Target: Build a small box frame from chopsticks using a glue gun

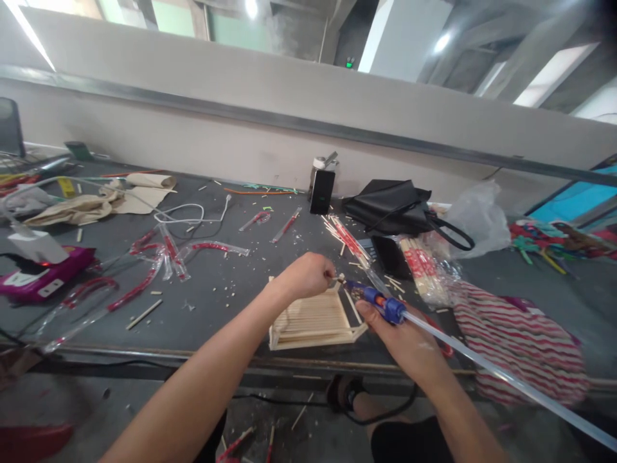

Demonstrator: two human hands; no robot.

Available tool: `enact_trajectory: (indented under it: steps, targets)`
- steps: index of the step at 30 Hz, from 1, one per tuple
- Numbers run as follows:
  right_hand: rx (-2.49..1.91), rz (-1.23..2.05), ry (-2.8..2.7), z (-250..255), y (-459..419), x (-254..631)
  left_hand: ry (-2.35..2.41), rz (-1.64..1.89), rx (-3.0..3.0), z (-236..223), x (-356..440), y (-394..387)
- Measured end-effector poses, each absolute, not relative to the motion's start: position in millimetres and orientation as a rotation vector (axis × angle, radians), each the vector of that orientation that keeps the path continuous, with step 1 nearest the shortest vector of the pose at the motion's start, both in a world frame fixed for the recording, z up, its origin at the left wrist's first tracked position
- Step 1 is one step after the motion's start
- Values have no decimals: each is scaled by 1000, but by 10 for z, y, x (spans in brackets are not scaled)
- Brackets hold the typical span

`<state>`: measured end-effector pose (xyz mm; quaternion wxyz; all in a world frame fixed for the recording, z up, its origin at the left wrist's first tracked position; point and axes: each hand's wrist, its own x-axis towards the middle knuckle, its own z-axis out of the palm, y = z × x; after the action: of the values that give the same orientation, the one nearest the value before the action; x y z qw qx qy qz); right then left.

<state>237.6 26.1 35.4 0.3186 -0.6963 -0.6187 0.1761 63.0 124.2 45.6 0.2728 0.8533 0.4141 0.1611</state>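
Note:
A small structure of wooden sticks (pixel 313 318) lies near the front edge of the dark table (pixel 216 283). My left hand (pixel 308 273) is closed in a pinch at the structure's far right corner, gripping a thin stick there. My right hand (pixel 409 337) is wrapped round a blue glue gun (pixel 378 301) whose nozzle points at that same corner. A long clear glue stick (pixel 506 379) runs back from the gun to the lower right.
Red-printed plastic wrappers (pixel 144 263) and stick offcuts litter the table. A black bag (pixel 395 206), a bundle of chopsticks (pixel 424 270), a striped cloth (pixel 520 341), a white cable (pixel 193 212) and a black bottle (pixel 322 183) stand behind. A magenta box (pixel 43 273) sits at the left.

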Motion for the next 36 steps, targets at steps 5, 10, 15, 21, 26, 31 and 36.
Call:
enact_trajectory:
  steps: [5,10,15,21,26,31,36]
  targets:
    - [-1876,398,-1665,341,281,2364,1131,427,2300,446,622,1251]
    - [-1904,391,-1719,310,294,2385,1141,433,2308,385,626,1284]
    - [-1936,326,-1748,269,298,2415,1155,428,2319,349,631,1303]
    - [-1927,281,-1761,236,295,2404,1170,410,2329,370,633,1292]
    - [-1930,293,-1765,250,272,2377,1178,410,2334,367,627,1294]
    - [-1926,294,-1765,247,257,2368,1177,414,2342,361,627,1296]
    - [-1967,243,-1785,277,245,2352,1193,403,2347,352,634,1295]
